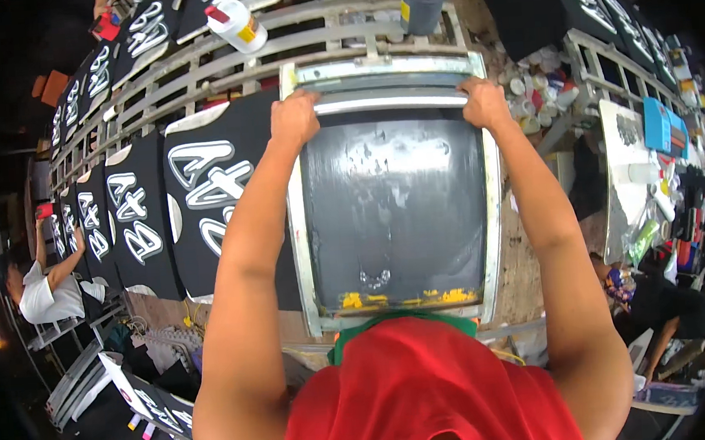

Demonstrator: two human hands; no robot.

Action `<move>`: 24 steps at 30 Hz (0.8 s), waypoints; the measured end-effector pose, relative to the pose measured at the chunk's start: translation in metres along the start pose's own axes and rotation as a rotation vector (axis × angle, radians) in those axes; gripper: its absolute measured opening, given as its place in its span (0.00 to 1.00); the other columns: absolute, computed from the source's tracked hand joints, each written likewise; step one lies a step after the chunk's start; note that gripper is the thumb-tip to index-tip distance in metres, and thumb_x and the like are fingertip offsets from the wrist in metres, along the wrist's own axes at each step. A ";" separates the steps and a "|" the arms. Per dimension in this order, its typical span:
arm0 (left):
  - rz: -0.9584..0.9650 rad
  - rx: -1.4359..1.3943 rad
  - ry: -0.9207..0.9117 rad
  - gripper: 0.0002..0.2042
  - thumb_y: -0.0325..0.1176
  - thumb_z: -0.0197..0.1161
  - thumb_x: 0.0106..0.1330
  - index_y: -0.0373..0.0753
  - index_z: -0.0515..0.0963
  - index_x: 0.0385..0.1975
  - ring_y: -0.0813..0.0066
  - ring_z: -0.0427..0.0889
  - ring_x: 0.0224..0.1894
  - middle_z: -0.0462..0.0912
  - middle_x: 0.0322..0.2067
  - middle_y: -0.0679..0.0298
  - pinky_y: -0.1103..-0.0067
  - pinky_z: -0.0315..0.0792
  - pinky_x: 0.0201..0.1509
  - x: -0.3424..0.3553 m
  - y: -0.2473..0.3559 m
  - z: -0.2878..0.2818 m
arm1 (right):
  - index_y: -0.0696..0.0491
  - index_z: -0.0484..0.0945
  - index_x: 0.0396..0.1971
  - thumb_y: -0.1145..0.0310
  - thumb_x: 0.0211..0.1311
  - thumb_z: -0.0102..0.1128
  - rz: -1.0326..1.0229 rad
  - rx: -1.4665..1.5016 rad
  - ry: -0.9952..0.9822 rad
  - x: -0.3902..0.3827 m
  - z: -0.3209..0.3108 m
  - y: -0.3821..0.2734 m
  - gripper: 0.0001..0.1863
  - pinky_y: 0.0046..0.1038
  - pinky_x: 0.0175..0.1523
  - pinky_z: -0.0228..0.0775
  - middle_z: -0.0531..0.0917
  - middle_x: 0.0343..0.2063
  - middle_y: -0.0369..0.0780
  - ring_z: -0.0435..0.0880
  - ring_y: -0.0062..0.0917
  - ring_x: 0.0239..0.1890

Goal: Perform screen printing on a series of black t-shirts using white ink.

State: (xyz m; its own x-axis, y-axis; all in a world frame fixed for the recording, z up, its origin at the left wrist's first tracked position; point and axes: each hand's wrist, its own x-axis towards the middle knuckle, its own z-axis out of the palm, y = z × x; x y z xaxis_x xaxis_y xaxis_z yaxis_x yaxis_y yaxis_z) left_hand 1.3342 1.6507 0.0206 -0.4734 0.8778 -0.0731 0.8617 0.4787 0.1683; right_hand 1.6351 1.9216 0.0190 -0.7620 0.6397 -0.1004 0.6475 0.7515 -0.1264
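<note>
I have both hands on the silver-edged bar [390, 101], which lies crosswise in the upper middle of the frame, near the far end of the pale screen frame [302, 252]. Its long axis runs left to right, roughly square to the screen frame's side rails. The left hand [295, 118] has its fingers clamped on the left end, the right hand [485, 103] on the right end, so neither is nearer: the bar spans directly between them. From up here I can't see the fingertips underneath, nor tell whether the bar's lower edge meets the dark mesh [397, 209], which stretches from the bar down toward the red shirt [421, 379] at lower centre.
</note>
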 end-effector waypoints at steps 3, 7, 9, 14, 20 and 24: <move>0.016 0.039 -0.047 0.21 0.27 0.60 0.53 0.49 0.84 0.49 0.61 0.85 0.43 0.84 0.41 0.62 0.60 0.67 0.52 -0.088 0.013 -0.003 | 0.48 0.85 0.47 0.73 0.50 0.58 -0.031 0.023 -0.083 -0.083 -0.014 -0.017 0.21 0.51 0.62 0.65 0.86 0.47 0.42 0.82 0.41 0.51; 0.083 -0.003 -0.178 0.25 0.29 0.66 0.47 0.46 0.82 0.51 0.65 0.84 0.44 0.82 0.42 0.65 0.60 0.64 0.53 -0.265 0.043 0.006 | 0.50 0.83 0.51 0.68 0.47 0.66 -0.073 0.038 -0.166 -0.277 0.009 -0.032 0.26 0.58 0.66 0.58 0.85 0.50 0.42 0.81 0.43 0.53; 0.117 -0.123 -0.129 0.26 0.29 0.66 0.44 0.46 0.83 0.49 0.67 0.84 0.44 0.85 0.43 0.66 0.63 0.64 0.53 -0.343 0.050 0.010 | 0.51 0.83 0.51 0.66 0.49 0.66 -0.043 0.168 -0.295 -0.353 0.003 -0.047 0.25 0.51 0.64 0.64 0.84 0.51 0.44 0.80 0.43 0.55; 0.163 -0.102 -0.151 0.26 0.27 0.65 0.46 0.46 0.83 0.51 0.68 0.85 0.45 0.87 0.44 0.65 0.62 0.66 0.55 -0.300 0.037 0.004 | 0.56 0.82 0.49 0.76 0.47 0.62 -0.108 0.233 -0.089 -0.316 0.004 -0.046 0.24 0.42 0.56 0.73 0.86 0.44 0.50 0.84 0.44 0.47; 0.056 0.039 0.075 0.23 0.24 0.63 0.51 0.46 0.84 0.50 0.62 0.87 0.45 0.88 0.44 0.59 0.63 0.70 0.58 -0.045 -0.001 0.006 | 0.51 0.85 0.49 0.79 0.50 0.57 -0.016 0.106 0.134 -0.057 0.004 -0.011 0.23 0.44 0.53 0.79 0.86 0.42 0.50 0.86 0.46 0.44; -0.048 0.053 0.081 0.20 0.28 0.62 0.53 0.49 0.86 0.47 0.61 0.87 0.46 0.88 0.43 0.59 0.61 0.73 0.54 0.025 -0.003 0.003 | 0.47 0.88 0.46 0.73 0.49 0.58 -0.006 0.055 0.050 0.027 0.004 0.010 0.21 0.43 0.56 0.78 0.86 0.46 0.48 0.85 0.46 0.50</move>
State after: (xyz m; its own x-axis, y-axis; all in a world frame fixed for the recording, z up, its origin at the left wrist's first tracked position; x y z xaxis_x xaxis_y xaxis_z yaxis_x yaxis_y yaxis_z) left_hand 1.3209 1.6710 0.0153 -0.5257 0.8507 0.0002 0.8452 0.5222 0.1140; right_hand 1.6208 1.9457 0.0106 -0.7636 0.6437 -0.0504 0.6408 0.7461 -0.1807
